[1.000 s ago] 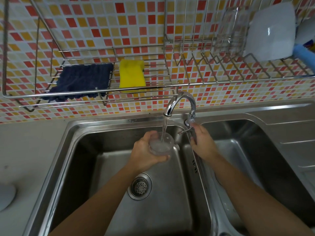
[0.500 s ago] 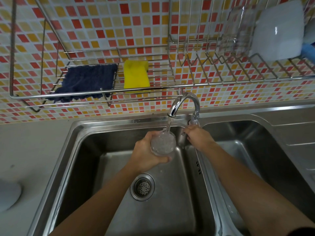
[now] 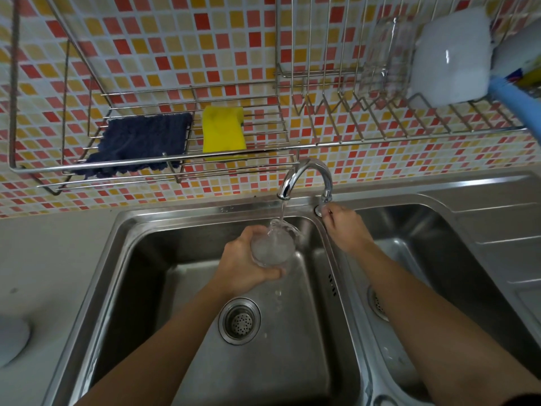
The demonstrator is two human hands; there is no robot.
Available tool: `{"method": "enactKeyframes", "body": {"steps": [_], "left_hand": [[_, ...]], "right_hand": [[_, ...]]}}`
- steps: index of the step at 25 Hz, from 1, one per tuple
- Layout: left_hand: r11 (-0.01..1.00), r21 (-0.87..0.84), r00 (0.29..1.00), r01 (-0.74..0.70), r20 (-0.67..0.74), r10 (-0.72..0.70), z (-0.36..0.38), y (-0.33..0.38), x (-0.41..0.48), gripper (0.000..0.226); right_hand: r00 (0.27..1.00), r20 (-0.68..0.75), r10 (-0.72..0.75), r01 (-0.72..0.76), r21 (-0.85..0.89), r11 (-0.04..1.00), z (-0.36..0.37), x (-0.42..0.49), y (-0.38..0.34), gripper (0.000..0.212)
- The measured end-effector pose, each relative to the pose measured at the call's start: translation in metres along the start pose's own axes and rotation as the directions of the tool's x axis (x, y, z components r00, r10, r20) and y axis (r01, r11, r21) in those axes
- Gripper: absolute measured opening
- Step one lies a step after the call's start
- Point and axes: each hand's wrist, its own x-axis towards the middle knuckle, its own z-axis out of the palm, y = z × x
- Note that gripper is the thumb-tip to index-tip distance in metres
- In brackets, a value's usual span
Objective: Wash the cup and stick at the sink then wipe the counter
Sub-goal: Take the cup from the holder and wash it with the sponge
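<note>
Both hands hold as before; water now overflows the cup (image 3: 272,244). Left hand (image 3: 246,265) fingers wrap the cup from its left, mouth tilted up toward the tap (image 3: 304,177), axis near upright. Right hand (image 3: 345,230) fingers pinch the tap handle; stick not discernible.

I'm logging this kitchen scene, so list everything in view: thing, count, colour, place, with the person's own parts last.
Cup: one, clear, under the running tap, in the left basin.
Tap: one, chrome, behind the basins, water running.
Sink: one, steel, two basins, a drain in each.
Rack: one, steel wire, on the tiled wall.
Cloth: one, dark blue, on the rack's left shelf.
Sponge: one, yellow, beside the cloth.
Glass: one, clear, upper right of the rack.
Bowl: one, white, right of the glass.
Counter: grey, left of the sink.
Left hand: holds the cup.
Right hand: at the tap's base.
</note>
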Motion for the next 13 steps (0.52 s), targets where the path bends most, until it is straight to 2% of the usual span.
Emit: {"method": "enactKeyframes", "body": {"steps": [4,6,9,11,13], "left_hand": [[0.999,-0.047,1.000,0.009,-0.018,-0.010,0.001,0.002,0.001,0.079],[0.999,-0.042,1.000,0.001,-0.012,-0.001,0.000,0.003,0.001,0.081],[0.998,-0.064,1.000,-0.003,-0.006,0.002,-0.003,0.002,-0.003,0.078],[0.998,-0.057,1.000,-0.006,-0.001,0.006,-0.004,0.002,-0.005,0.079],[0.999,-0.040,1.000,-0.009,0.002,0.009,-0.005,0.001,-0.006,0.081]], "right_hand": [[0.976,-0.118,0.185,-0.153,0.238,0.959,0.004,-0.009,-0.006,0.029],[0.955,-0.149,0.255,-0.202,0.301,0.932,0.014,-0.026,-0.008,0.032],[0.960,-0.006,0.280,-0.272,0.224,0.936,0.036,-0.069,-0.003,0.056],[0.964,0.091,0.251,-0.261,0.118,0.958,0.049,-0.101,0.000,0.060],[0.968,0.126,0.218,-0.218,-0.013,0.976,0.058,-0.121,0.001,0.064]]}}
